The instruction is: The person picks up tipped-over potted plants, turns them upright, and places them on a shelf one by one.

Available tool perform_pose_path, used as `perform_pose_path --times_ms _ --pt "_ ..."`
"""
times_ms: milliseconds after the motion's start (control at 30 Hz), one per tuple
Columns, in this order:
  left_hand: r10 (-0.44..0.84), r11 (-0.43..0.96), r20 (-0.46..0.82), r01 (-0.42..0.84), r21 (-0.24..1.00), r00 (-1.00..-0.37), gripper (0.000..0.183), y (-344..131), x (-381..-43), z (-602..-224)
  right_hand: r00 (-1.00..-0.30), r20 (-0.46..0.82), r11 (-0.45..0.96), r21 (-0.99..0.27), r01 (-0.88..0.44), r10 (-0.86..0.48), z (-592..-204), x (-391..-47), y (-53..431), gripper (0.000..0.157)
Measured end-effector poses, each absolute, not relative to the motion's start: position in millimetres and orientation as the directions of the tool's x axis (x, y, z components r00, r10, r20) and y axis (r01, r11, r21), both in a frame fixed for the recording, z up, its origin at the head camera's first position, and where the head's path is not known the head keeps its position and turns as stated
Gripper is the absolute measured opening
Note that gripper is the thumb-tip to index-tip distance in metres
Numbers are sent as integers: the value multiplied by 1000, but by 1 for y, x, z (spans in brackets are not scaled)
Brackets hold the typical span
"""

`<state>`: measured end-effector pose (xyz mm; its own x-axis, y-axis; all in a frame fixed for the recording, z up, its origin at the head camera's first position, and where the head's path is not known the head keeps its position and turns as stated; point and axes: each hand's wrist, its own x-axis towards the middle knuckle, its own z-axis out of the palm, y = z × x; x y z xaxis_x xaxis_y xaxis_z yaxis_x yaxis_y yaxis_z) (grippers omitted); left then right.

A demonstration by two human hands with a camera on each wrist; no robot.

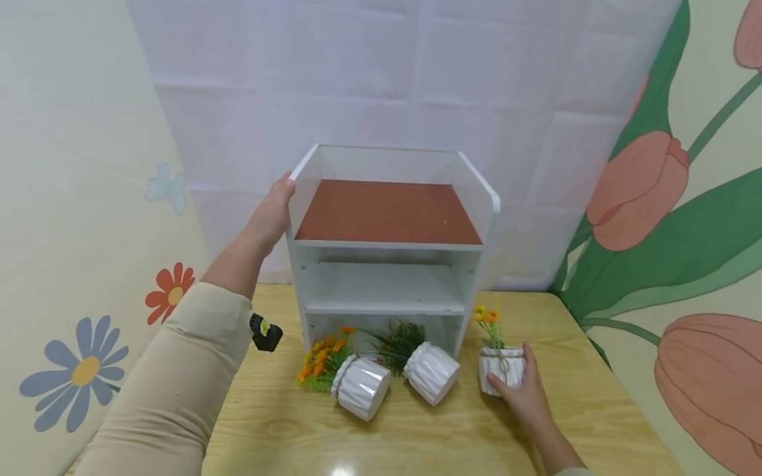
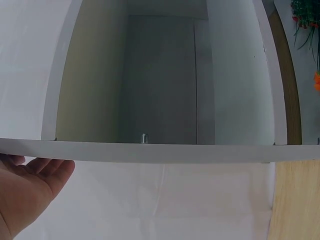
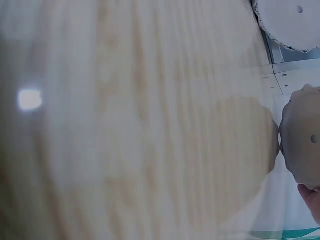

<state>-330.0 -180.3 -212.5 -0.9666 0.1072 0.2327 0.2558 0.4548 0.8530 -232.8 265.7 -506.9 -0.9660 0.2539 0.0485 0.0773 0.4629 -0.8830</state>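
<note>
A white shelf unit (image 1: 381, 245) with a brown top board stands on the table. My left hand (image 1: 272, 210) touches the outer face of its left side panel near the top; in the left wrist view, the fingers (image 2: 56, 172) lie against that panel. My right hand (image 1: 526, 390) grips a white ribbed flowerpot (image 1: 499, 370) with yellow-orange flowers, upright, right of the shelf. Its thumb is at the near side and its fingers at the far right. In the right wrist view, this pot's base (image 3: 300, 137) shows at the edge.
Two more white pots lie tipped before the shelf: one with orange flowers (image 1: 362, 389), one with dark greenery (image 1: 431, 373). A small black object (image 1: 265, 333) is beside the left sleeve. Behind the wooden table (image 1: 286, 436) hangs a white cloth (image 1: 369, 73).
</note>
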Motion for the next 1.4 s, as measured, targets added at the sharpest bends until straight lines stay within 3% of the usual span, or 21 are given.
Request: perform_pose_path --times_ms 267,767,1400 --pt "102 458 235 255 851 -967 63 -180 -329 -213 -969 36 456 -886 82 244 -504 -229 266 108" --pt "92 477 215 232 848 -972 64 -180 -329 -215 -972 -53 459 -875 155 227 -500 -228 267 113" --pt "85 469 212 227 854 -974 64 -182 -328 -215 -977 -65 424 -894 147 202 -498 -221 268 120"
